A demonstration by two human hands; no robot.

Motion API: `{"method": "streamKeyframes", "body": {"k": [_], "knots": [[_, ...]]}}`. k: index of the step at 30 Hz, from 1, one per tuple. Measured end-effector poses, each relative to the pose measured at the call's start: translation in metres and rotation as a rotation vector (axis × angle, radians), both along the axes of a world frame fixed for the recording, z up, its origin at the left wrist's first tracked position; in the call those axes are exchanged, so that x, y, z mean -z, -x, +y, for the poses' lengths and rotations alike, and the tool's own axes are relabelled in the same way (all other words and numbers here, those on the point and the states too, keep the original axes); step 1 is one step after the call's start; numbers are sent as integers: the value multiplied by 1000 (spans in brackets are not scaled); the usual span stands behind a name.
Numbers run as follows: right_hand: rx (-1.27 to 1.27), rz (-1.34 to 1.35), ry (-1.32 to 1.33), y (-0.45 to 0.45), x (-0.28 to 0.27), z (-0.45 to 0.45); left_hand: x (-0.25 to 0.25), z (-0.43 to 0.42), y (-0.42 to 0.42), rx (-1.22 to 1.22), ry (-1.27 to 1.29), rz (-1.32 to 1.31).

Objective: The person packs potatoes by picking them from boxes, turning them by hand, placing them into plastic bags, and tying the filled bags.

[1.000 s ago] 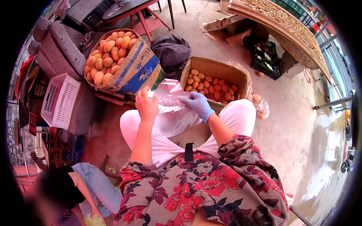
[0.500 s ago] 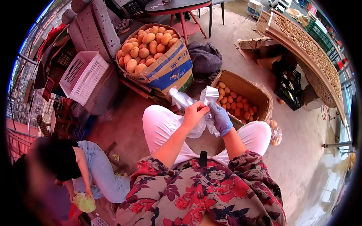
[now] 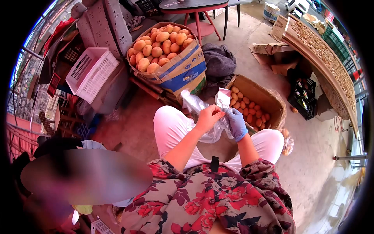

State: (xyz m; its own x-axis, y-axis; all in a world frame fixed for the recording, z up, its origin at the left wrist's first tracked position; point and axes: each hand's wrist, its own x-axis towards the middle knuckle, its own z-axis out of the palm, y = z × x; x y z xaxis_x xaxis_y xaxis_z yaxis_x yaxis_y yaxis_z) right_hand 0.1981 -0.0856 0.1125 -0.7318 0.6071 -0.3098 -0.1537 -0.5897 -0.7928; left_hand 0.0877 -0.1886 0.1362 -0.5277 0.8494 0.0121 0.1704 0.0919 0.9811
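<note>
My bare left hand (image 3: 209, 118) and my right hand (image 3: 236, 124), in a blue-grey glove, meet above my lap. The fingers of both are pinched together on a thin clear plastic bag (image 3: 212, 134), which hangs down between my knees. A pale, folded-looking piece with printing (image 3: 223, 98) sticks up above my fingertips; I cannot tell if it is part of the bag. Crumpled plastic (image 3: 191, 101) spreads left of my hands. Beyond my right hand stands an open cardboard box (image 3: 269, 97) with small orange fruit (image 3: 249, 111) in the bottom.
A large carton (image 3: 183, 74) heaped with orange, mango-like fruit (image 3: 161, 45) stands ahead left. Beside it is a white plastic crate (image 3: 91, 78). A person (image 3: 58, 183) leans in at lower left, near a pale green vegetable (image 3: 83, 209). A bagged bundle (image 3: 287, 143) lies by my right knee.
The view has shifted, so most things sit slightly to the right. My hands stay together at the plastic, and the pale printed piece shows more clearly. The person at left has leaned closer to me.
</note>
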Motion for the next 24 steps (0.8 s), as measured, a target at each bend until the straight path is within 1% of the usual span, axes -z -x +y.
{"method": "streamKeyframes", "body": {"k": [3, 7, 10, 11, 14, 15, 18, 19, 20, 22, 24], "knots": [[61, 11, 82, -1, -15, -2, -4, 4, -3, -59, -74, -48], [-24, 94, 72, -2, -29, 6, -6, 10, 3, -112, -146, -49], [-87, 49, 52, -3, -49, 6, -2, 12, 9, -123, -161, -231], [-113, 51, 42, -5, -48, 8, 0, 12, 8, -134, -154, -263], [-98, 236, 88, -6, -13, 14, 6, 9, 3, -194, -197, -420], [-62, 249, 114, -3, -11, 10, 6, 7, 0, -216, -211, -461], [17, 273, 188, 0, -14, 2, 9, 8, 3, -309, -264, -440], [35, 272, 257, 1, -18, 4, 10, 8, 4, -334, -278, -439], [32, 245, 254, -2, -19, 6, 11, 6, 9, -344, -299, -472], [24, 203, 243, -7, -23, 10, 9, 2, 16, -282, -359, -519], [-124, 177, 169, -5, -26, 9, 6, 0, 13, -241, -304, -438]]}}
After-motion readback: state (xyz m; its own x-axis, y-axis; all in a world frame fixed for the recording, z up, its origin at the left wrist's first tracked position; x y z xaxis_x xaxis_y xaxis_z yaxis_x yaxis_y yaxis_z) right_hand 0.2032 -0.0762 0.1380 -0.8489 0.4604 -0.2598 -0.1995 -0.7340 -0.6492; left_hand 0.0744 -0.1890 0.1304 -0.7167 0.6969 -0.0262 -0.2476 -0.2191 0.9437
